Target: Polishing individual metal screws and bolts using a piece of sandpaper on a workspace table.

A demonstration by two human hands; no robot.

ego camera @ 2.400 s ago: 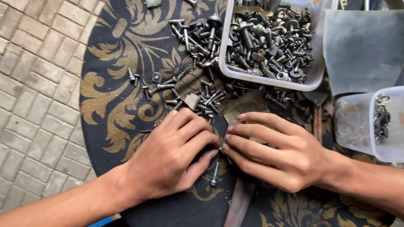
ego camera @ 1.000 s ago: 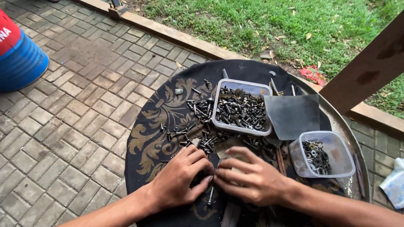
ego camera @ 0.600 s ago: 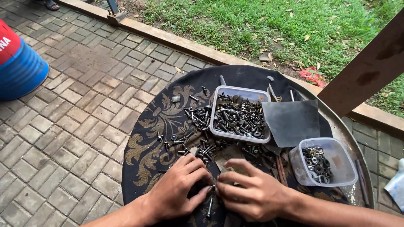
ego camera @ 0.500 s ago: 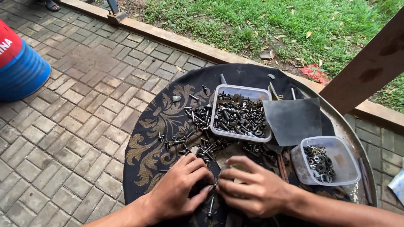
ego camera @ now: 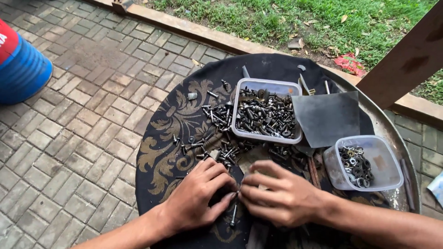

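On the round tray [ego camera: 397, 138], both hands' fingers [ego camera: 221, 203] pinch one long bolt [ego camera: 234, 214].

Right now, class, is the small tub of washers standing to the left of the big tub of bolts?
No, the small tub of washers stands to the right of the big tub of bolts, nearer the tray's right rim.

A round metal table [ego camera: 392, 127] carries a black cloth with gold scrollwork [ego camera: 166, 138]. On it lie loose bolts [ego camera: 217, 133] near the centre, a bolt-filled plastic tub [ego camera: 266, 110], a grey sheet [ego camera: 327, 117], and a washer tub [ego camera: 362, 162] toward the right edge.
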